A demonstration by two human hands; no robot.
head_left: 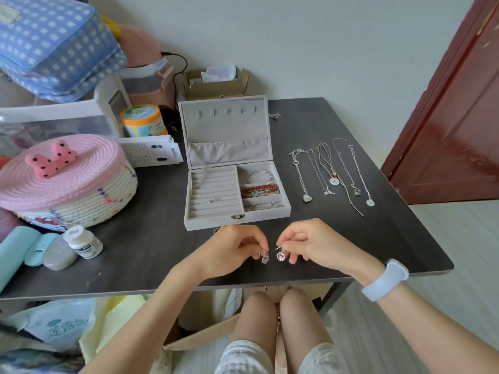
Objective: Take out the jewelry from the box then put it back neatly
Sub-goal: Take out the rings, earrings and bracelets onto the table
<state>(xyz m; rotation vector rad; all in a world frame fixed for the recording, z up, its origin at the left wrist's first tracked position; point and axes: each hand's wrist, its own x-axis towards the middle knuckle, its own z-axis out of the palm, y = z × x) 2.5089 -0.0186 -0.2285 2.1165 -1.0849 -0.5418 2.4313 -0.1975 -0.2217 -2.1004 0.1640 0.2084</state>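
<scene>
Dark wood-grain tabletop (337, 238) fills the view, its near edge just under both wrists. Nearest, the left hand (237, 245) pinches a small silver drop earring with a pale stone (265, 258) between fingertips and thumb, and the right hand (310, 244) pinches its matching silver earring (281, 255) the same way, post pointing up and inward. The two stones hang just beside each other between the grips, close above the table.

Just beyond the grips stands the open grey velvet jewelry box (237, 211), its clasp facing the hands. Its ring-roll section, on the left-hand side, holds one tiny pair of studs (213, 201); the compartments on the other side hold silver bangles and a red beaded bracelet (259, 190). Farther out and off to the right-hand side, several silver chain necklaces with pendants (330, 174) lie side by side on the table, well apart from the box.

Judging from this, the pair is either just out of the box or about to go back in. The risks are small ones: a thin pinch could slip and send an earring off the near edge onto the floor, or a post could snag or miss its slot.
</scene>
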